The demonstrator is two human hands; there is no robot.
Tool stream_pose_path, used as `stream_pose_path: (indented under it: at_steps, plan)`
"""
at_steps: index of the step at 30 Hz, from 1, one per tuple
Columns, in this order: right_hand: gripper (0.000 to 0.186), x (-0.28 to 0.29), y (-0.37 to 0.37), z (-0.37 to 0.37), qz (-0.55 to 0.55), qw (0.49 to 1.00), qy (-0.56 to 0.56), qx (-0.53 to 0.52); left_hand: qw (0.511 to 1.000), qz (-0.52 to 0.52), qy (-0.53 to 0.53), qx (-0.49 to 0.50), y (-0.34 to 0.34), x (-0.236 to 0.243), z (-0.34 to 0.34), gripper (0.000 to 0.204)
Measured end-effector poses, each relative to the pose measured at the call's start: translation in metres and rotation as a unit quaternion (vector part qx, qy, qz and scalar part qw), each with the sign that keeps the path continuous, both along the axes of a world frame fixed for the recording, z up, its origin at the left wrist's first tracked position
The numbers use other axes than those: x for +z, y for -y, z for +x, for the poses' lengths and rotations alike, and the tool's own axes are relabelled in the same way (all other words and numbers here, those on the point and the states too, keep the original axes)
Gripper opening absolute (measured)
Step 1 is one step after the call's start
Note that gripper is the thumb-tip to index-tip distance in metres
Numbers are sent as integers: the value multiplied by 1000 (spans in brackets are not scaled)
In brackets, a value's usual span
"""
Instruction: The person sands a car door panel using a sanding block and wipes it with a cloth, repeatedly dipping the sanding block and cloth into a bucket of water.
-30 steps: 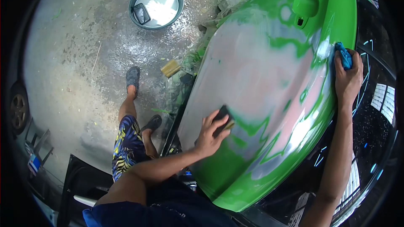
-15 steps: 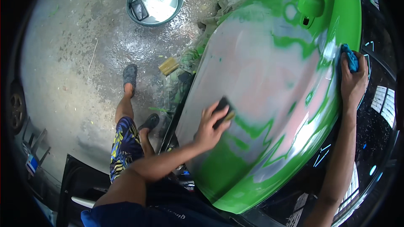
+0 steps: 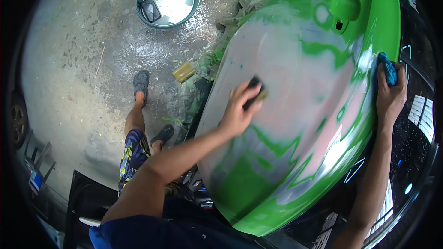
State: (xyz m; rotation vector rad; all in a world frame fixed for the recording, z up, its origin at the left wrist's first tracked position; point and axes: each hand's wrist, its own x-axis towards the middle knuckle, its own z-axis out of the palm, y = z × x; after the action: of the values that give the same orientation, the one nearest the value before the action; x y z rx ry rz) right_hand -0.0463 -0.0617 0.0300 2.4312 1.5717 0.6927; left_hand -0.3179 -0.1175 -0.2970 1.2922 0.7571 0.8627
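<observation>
A green car door (image 3: 244, 175) fills the right half of the head view, with broad whitish, pinkish and grey sanded patches across its middle. My left hand (image 3: 240, 110) grips a dark sanding block (image 3: 253, 91) with a yellowish-brown edge, pressed to the pale patch and slightly blurred. What covers the block's underside is hidden. At the door's right edge, near the window glass, my right hand (image 3: 391, 93) holds a crumpled blue cloth (image 3: 389, 70) between thumb and fingers.
A round green basin (image 3: 139, 14) of cloudy water, holding a dark rectangular object (image 3: 150, 10), stands on the wet concrete floor (image 3: 78, 92). A yellowish block (image 3: 184, 72) lies beside the masking sheets (image 3: 203, 67). Dark window glass (image 3: 410, 143) borders the door; an open black door (image 3: 87, 193) is lower left.
My left hand has slid the sanding block up and slightly right along the pale patch. My right hand keeps the cloth at the door's edge; the whole view has shifted slightly.
</observation>
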Motion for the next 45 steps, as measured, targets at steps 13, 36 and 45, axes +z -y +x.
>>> stream_pose_path:
  at_steps: [13, 36, 45]
  plan:
    - [33, 6, 1, 1, -6, 1000, 4, 13, 999, -27, -33, -9, 51, 8, -38, 47]
    - [33, -6, 3, 12, -8, 1000, 4, 19, 1000, -29, -9, 0, 4, -14, 10, 55]
    - [34, -8, -25, 8, 24, 997, -72, 10, 991, -72, 64, 95, -160, -102, 73, 40]
